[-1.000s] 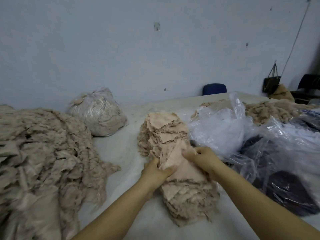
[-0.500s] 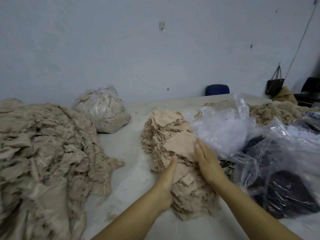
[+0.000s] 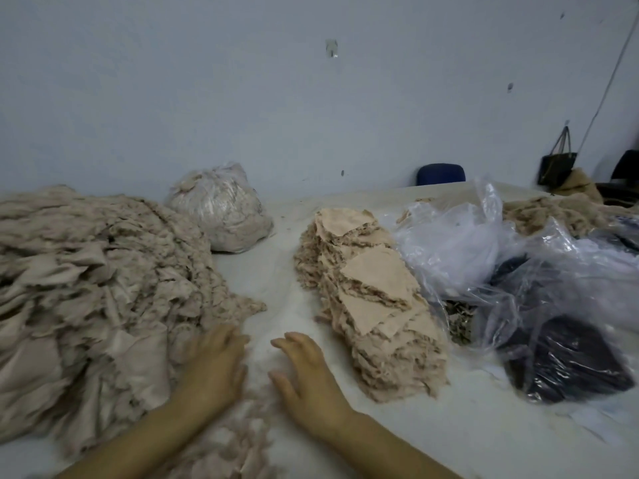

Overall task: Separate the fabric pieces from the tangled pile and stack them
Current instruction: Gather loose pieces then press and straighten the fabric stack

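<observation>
Left hand (image 3: 216,363) flat, fingers relaxed, at tangled pile (image 3: 86,299) edge; right hand (image 3: 306,375) spread, empty, beside stack (image 3: 373,299).

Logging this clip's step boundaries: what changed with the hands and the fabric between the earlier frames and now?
Both hands let go of the stacked beige fabric pieces and moved left: the left hand now lies at the edge of the big tangled beige fabric pile, the right hand open over the white table. Stack, pile and clear plastic bags stayed in place.

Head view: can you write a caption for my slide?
Both hands open between tangled pile and stack.
</observation>
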`<state>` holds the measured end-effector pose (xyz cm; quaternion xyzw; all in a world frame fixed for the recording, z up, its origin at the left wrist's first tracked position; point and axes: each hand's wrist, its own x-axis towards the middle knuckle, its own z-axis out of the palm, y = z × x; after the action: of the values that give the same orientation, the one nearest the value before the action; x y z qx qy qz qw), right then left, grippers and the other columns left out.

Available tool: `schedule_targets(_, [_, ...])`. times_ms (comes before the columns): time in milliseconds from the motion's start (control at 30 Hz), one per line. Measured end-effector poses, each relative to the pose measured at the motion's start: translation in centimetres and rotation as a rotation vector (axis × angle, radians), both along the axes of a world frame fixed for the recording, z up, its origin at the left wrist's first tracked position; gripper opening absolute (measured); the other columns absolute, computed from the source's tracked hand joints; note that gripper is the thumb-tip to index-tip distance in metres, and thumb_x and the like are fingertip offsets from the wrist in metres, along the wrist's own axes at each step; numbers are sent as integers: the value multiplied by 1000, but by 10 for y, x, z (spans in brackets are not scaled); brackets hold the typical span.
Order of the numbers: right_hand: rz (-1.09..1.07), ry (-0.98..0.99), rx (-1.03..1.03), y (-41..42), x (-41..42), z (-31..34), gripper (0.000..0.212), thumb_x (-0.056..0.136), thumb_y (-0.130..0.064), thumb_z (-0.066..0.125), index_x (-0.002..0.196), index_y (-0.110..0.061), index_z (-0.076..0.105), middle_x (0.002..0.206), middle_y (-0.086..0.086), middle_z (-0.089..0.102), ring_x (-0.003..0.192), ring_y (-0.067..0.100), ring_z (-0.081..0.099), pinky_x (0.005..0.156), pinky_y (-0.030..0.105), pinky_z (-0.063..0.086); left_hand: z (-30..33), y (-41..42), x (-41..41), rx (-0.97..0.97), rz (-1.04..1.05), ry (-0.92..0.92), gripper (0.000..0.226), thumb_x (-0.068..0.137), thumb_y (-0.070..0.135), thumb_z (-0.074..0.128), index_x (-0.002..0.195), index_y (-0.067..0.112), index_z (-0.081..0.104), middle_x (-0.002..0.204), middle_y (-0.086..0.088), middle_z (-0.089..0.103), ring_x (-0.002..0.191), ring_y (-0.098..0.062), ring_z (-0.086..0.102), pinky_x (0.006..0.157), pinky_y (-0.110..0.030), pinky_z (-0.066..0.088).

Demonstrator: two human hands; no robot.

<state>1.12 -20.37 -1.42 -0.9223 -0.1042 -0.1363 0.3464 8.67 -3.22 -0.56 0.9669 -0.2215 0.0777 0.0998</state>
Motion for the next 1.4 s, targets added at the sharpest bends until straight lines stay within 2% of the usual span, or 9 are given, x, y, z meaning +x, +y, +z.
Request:
schedule_targets(100, [15,193,-33,19,6,-8,52,102,-36,40,149,-20,26,157,0,18,146,14,10,119,28,11,0,39,-5,332,237,8,63,89,59,40,141,25,32,147,-8,30,133,-27,31,106,-38,28])
schedule_targets(233, [93,191,-167,33,-3,-14,46,101,-28,41,143,-9,37,146,9,35,136,23,28,112,29,22,8,58,-4,249,141,-93,32,69,4,77,99,3,66,94,-17,65,83,-33,65,66,-34,55])
schedule_targets(400, [181,210,56,37,-19,-9,32,100,-28,47,122,-9,61,123,9,59,112,19,51,98,25,39,17,64,1,-384,131,206,32,88,4,60,58,16,56,70,-10,65,72,-22,58,61,-25,35])
schedule_targets(667, [92,752,1171,57,2,21,30,97,-35,47,115,-16,60,88,5,64,76,18,63,62,30,52,24,31,-35,-718,-159,228,41,83,0,65,64,36,67,71,20,70,71,5,64,65,-5,42])
schedule_targets(933, [-144,424,1086,49,14,10,42,97,-20,56,55,-20,61,51,-3,59,48,11,58,49,23,48,9,9,-48,-743,-311,320,23,80,7,72,67,26,71,68,14,68,66,2,62,66,-13,45])
schedule_targets(1100, [-167,342,1008,1,6,6,19,93,-14,60,76,-10,55,49,2,54,39,11,48,39,20,41,12,9,-27,-852,-108,130,20,86,26,67,104,32,62,110,10,61,96,4,56,82,-10,42])
schedule_targets(1200, [2,370,996,-10,-1,9,13,77,-18,73,81,-11,63,57,6,60,44,12,52,41,21,42,12,-6,-18,-904,-111,388,70,78,45,67,139,27,38,131,17,41,120,2,40,91,-10,36])
schedule_targets(1300, [145,445,1007,-12,-6,5,23,68,-16,75,89,-8,71,81,14,71,67,23,64,62,32,52,11,-25,-17,-1149,-130,819,84,62,45,73,135,18,42,125,5,56,115,-10,54,94,-22,47])
schedule_targets(1400, [125,422,1136,-12,-5,2,33,74,-18,72,102,0,66,100,20,71,90,33,67,80,40,55,1,-33,-19,-1232,-119,849,59,60,30,79,108,0,63,101,-17,71,96,-31,67,90,-46,53])
